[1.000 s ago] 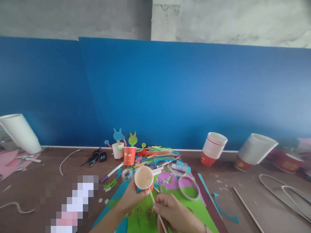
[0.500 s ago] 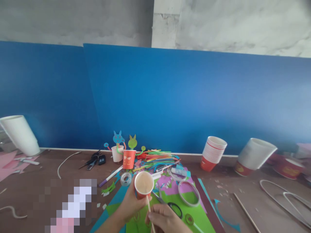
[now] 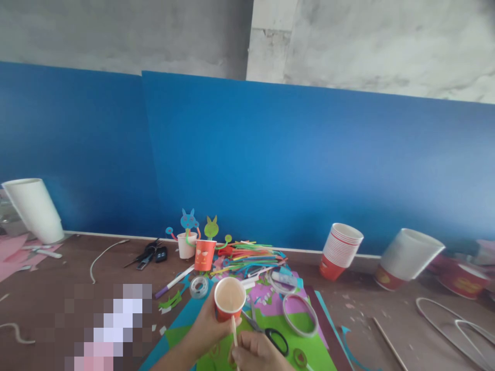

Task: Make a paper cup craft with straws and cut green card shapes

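Note:
My left hand (image 3: 211, 320) is wrapped round a red paper cup (image 3: 229, 295), its open mouth tilted toward me. In my right hand (image 3: 260, 352) is a pale thin stick (image 3: 234, 330), gripped with the fingers closed. The stick's upper end meets the cup's near side just below the rim; whether it goes into the wall I cannot tell. Right of the cup, black-handled scissors (image 3: 276, 340) lie on green paper (image 3: 320, 355). Close to my right hand is a small green paper disc (image 3: 299, 357) on a pale stem.
Two cup figures, one white (image 3: 187, 246) and one red (image 3: 204, 256), stand behind a tape roll (image 3: 199, 287). Coloured pipe cleaners (image 3: 251, 255) lie beside them. Stacked paper cups (image 3: 341, 251) stand right, a wooden stick (image 3: 390, 344) nearer. Keys (image 3: 160, 254) and a marker (image 3: 174, 282) lie left.
The view has tilted slightly. My right hand has shifted a little left and closer to the cup, with the stick still in it. My left hand keeps hold of the cup.

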The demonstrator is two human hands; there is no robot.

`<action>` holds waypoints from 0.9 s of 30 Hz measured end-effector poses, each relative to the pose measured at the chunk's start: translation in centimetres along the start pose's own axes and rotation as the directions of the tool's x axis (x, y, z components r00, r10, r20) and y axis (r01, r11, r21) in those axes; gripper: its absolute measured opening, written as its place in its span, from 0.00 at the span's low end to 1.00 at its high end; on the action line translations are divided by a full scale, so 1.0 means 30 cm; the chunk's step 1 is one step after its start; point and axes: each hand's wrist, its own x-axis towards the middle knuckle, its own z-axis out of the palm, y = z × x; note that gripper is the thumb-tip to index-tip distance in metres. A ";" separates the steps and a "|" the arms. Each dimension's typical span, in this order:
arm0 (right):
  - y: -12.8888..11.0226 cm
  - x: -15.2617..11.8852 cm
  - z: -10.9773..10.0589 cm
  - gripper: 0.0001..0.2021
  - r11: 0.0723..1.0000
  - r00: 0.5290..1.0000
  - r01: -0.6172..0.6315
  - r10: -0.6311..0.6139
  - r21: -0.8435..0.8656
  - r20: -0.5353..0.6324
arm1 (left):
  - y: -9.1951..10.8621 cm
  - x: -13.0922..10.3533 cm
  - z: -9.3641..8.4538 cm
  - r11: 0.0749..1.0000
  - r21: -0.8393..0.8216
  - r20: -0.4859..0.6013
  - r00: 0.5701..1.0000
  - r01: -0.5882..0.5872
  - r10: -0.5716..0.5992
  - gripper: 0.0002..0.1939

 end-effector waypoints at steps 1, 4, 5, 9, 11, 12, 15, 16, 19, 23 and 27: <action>0.001 0.001 0.001 0.09 1.000 1.000 -0.006 0.006 0.003 0.000 | 0.002 0.000 0.000 1.000 -0.001 0.000 1.000 -0.004 0.004 0.24; 0.013 0.004 -0.001 0.10 0.999 1.000 0.003 -0.004 0.040 0.022 | 0.004 -0.002 0.001 1.000 -0.008 -0.009 1.000 -0.012 0.012 0.25; 0.019 0.005 -0.003 0.11 0.998 0.999 0.010 -0.011 0.055 0.036 | 0.002 -0.003 0.002 1.000 -0.008 -0.012 1.000 -0.009 0.009 0.25; 0.036 0.005 -0.011 0.14 0.995 0.995 0.031 -0.040 0.097 0.089 | -0.016 -0.003 0.002 1.000 -0.027 -0.006 1.000 0.011 -0.011 0.26; 0.040 0.007 -0.011 0.15 0.995 0.995 0.028 -0.037 0.098 0.090 | -0.022 -0.001 0.000 0.999 -0.031 0.007 1.000 0.016 -0.016 0.27; 0.042 0.008 -0.011 0.15 0.995 0.996 0.023 -0.031 0.092 0.085 | -0.023 -0.001 -0.002 1.000 -0.026 0.016 1.000 0.017 -0.017 0.27; 0.049 0.014 -0.008 0.15 0.996 0.997 0.023 -0.030 0.083 0.076 | -0.019 0.001 -0.007 1.000 -0.018 0.027 1.000 0.011 -0.010 0.28; 0.051 0.017 -0.007 0.15 0.996 0.996 0.029 -0.037 0.088 0.081 | -0.016 0.001 -0.008 1.000 -0.022 0.025 1.000 0.008 -0.008 0.29; 0.058 0.021 -0.003 0.16 0.995 0.996 0.036 -0.044 0.095 0.081 | -0.007 0.000 -0.008 0.999 -0.033 0.019 1.000 0.017 -0.016 0.32; 0.049 0.014 -0.001 0.17 0.996 0.996 0.027 -0.033 0.086 0.077 | 0.003 -0.002 -0.005 0.999 -0.034 0.029 0.999 0.016 -0.015 0.31; 0.031 0.000 -0.004 0.17 0.995 0.994 0.033 -0.043 0.098 0.099 | -0.006 0.000 -0.005 1.000 -0.025 0.031 0.999 0.017 -0.016 0.29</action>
